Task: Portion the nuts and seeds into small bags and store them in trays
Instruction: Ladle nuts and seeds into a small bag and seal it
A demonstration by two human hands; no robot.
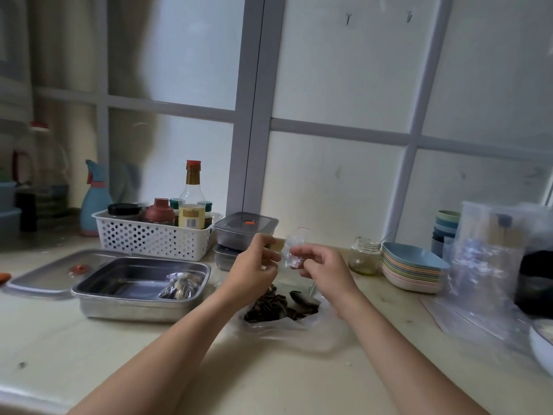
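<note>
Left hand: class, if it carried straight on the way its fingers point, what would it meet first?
The small clear bag, pinched by the right hand, lies directly ahead of the left hand; its fingertips may already touch it, though depth is unclear.

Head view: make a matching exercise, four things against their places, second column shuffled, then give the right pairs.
Things: 1 small clear bag; 2 filled bag; 3 sunflower seeds; 4 glass jar.
Places: A in the steel tray; B beside the stacked plates; C pinched between left hand and right hand; D in the open bag under the hands.
Pairs: 1-C; 2-A; 3-D; 4-B.
</note>
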